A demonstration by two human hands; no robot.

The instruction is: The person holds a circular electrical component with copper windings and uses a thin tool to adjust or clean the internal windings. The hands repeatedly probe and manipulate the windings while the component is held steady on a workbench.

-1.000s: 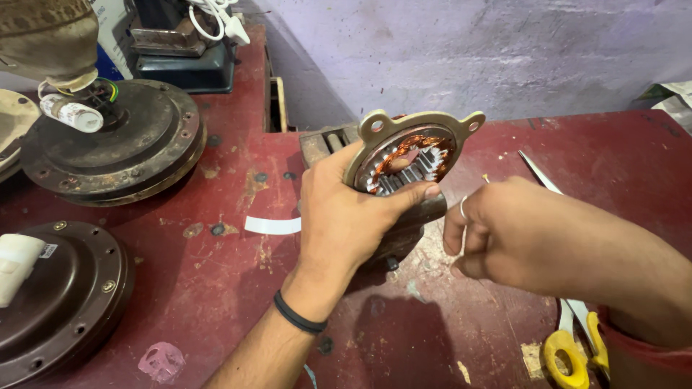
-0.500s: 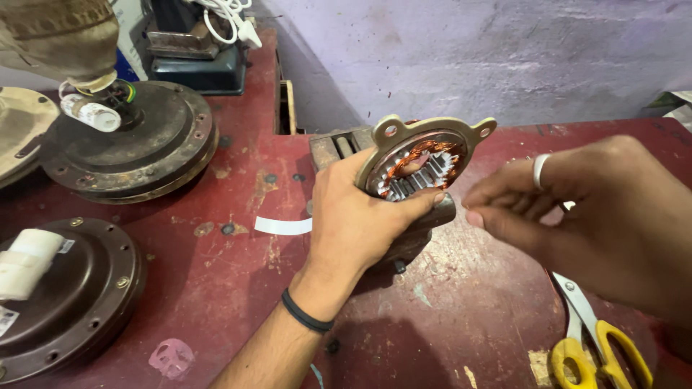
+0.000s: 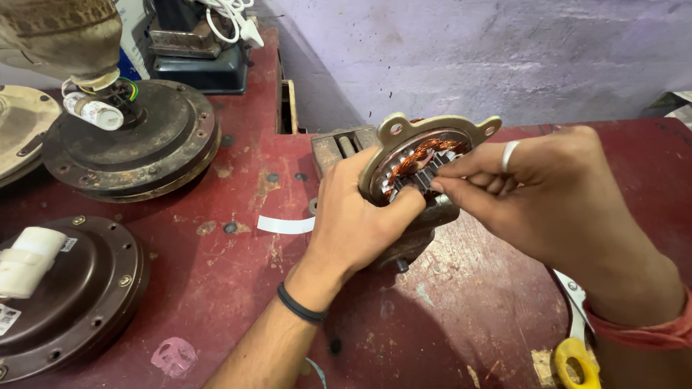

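Firmly, left hand grips round metal stator — coppery, ridged.

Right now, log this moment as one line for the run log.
left hand: grips motor stator | right hand: fingertips at copper windings | bench: red table, scissors

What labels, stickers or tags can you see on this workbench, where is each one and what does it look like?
Blank white paper strip: flat on the red bench, left of the left hand; narrow rectangle.
White sticker: on the brown fan motor housing, lower left; small, dark print.
Capacitor label: on the white capacitor atop that housing; small, white.
No screens or signs.
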